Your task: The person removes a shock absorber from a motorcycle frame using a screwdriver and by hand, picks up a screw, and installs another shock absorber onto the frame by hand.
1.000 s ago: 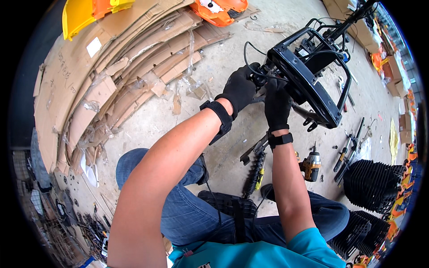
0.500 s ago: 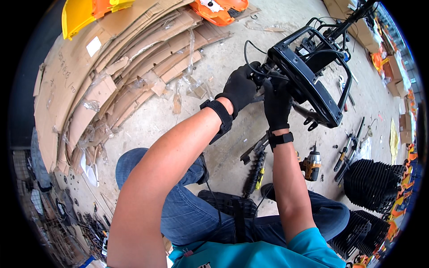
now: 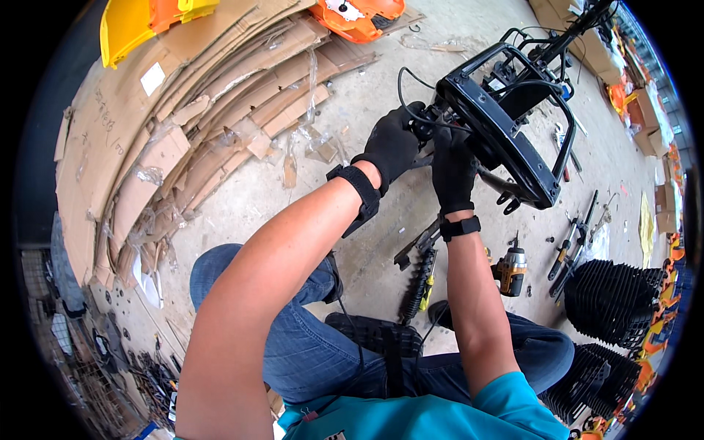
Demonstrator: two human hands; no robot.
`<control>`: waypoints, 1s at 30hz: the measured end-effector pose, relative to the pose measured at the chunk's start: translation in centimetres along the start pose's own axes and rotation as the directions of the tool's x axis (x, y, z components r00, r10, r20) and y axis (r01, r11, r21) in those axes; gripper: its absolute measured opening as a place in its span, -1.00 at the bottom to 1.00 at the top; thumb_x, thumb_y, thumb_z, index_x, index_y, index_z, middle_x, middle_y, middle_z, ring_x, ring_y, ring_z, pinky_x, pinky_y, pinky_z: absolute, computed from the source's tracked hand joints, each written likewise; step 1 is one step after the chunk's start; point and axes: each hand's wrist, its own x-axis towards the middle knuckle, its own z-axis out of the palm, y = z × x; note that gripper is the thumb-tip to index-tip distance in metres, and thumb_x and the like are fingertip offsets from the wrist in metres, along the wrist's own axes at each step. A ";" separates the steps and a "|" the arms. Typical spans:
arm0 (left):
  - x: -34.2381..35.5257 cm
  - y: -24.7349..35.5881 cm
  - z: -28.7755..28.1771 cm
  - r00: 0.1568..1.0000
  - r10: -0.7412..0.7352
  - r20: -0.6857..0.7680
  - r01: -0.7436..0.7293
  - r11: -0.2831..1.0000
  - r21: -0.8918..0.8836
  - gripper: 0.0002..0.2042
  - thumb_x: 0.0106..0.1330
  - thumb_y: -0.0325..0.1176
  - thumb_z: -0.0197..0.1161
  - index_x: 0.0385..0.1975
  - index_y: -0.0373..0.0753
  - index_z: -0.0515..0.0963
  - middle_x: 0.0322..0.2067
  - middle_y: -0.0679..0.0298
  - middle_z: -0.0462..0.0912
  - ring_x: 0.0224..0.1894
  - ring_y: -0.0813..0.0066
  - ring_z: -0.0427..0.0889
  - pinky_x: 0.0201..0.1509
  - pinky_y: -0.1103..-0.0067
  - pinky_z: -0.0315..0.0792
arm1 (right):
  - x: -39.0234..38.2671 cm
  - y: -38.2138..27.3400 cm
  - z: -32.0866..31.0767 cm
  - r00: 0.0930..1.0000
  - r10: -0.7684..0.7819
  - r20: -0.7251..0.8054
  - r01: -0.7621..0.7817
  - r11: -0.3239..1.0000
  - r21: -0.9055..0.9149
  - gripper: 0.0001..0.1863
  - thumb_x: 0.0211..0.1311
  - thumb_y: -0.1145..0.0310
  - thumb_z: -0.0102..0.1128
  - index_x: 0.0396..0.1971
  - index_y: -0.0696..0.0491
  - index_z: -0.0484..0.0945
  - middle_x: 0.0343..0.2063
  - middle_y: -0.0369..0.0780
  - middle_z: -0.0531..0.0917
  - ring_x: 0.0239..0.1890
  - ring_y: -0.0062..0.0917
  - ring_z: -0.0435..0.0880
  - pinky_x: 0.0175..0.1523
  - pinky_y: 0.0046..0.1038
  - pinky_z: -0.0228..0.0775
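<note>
A black metal vehicle frame stands on the floor ahead of me, at the upper right. My left hand, in a black glove, closes around a small dark part at the near left corner of the frame. Right beside it, my gloved right hand is closed at the same corner. Its fingertips are tucked under the frame's edge, so what they grip is hidden. A thin black cable loops out from that corner over my left fingers.
A yellow-and-black cordless drill stands right of my right forearm. Near my feet lie a black coil-spring shock absorber and a yellow screwdriver. Flattened cardboard is piled at left; ribbed black parts sit at right.
Both hands stay at the frame's corner with almost the same grip. The whole view shifts very slightly; nothing else has visibly moved.
</note>
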 end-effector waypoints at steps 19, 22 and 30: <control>-0.1 0.4 0.2 0.999 0.018 0.026 -0.018 1.000 -0.005 -0.51 0.18 -0.62 0.00 0.17 -0.27 0.50 -0.08 0.08 0.68 -0.11 0.39 0.66 -0.02 0.52 0.50 | -0.3 0.0 0.6 0.980 0.201 -0.012 -0.193 0.954 0.231 -0.82 0.26 0.34 0.26 -0.22 0.09 0.56 -0.47 -0.18 0.64 -0.42 -0.42 0.61 -0.27 -0.36 0.42; -0.1 0.1 -0.2 1.000 -0.001 0.024 0.002 0.999 -0.047 -0.50 0.19 -0.62 -0.01 0.18 -0.28 0.49 -0.11 0.09 0.68 -0.12 0.42 0.65 -0.04 0.53 0.50 | 0.3 -1.5 0.0 0.963 0.269 0.032 -0.258 0.877 0.406 -0.84 0.25 0.37 0.27 -0.25 0.10 0.55 -0.47 -0.17 0.64 -0.42 -0.39 0.61 -0.27 -0.35 0.42; -0.3 0.7 0.0 0.998 -0.008 0.059 0.011 0.999 -0.050 -0.42 0.13 -0.72 -0.10 0.23 -0.28 0.46 -0.07 0.17 0.69 -0.10 0.55 0.63 -0.01 0.61 0.48 | 0.3 -1.0 -0.3 0.985 0.168 -0.027 -0.148 0.926 0.347 -0.83 0.25 0.37 0.26 -0.23 0.11 0.52 -0.43 -0.12 0.63 -0.39 -0.26 0.61 -0.24 -0.29 0.41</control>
